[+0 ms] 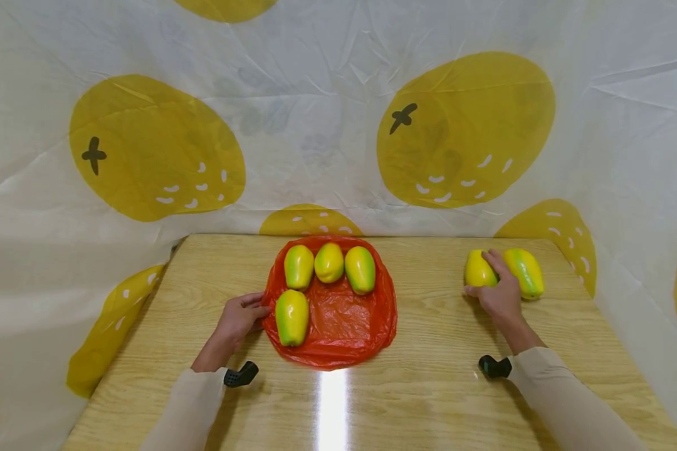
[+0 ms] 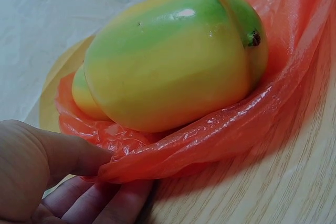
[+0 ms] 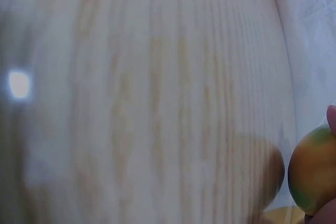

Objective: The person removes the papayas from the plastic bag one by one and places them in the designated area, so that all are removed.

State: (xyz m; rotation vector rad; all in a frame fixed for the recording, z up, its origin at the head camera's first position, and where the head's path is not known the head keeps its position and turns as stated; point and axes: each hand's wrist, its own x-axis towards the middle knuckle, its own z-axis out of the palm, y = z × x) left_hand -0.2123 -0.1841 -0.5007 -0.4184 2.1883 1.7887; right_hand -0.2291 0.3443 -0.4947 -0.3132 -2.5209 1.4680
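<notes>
My left hand (image 1: 239, 322) pinches the left rim of a red plastic bag (image 1: 341, 313), which lies spread open on the table. In the left wrist view the thumb is over the bag's edge (image 2: 157, 163) and the fingers are under it. Several yellow-green papayas lie in the bag: a row along its far side, and one papaya (image 1: 292, 318) at the near left, beside my left hand. Over at the right, my right hand (image 1: 503, 297) grips another papaya (image 1: 479, 269) between thumb and fingers. The right wrist view catches only part of that papaya (image 3: 312, 174) at its edge.
One more papaya (image 1: 523, 274) lies just right of my right hand. The wooden table (image 1: 429, 388) meets a pale cloth (image 1: 316, 144) printed with large yellow fruits, hanging behind and at both sides. Dark wrist devices (image 1: 241, 374) sit at both cuffs.
</notes>
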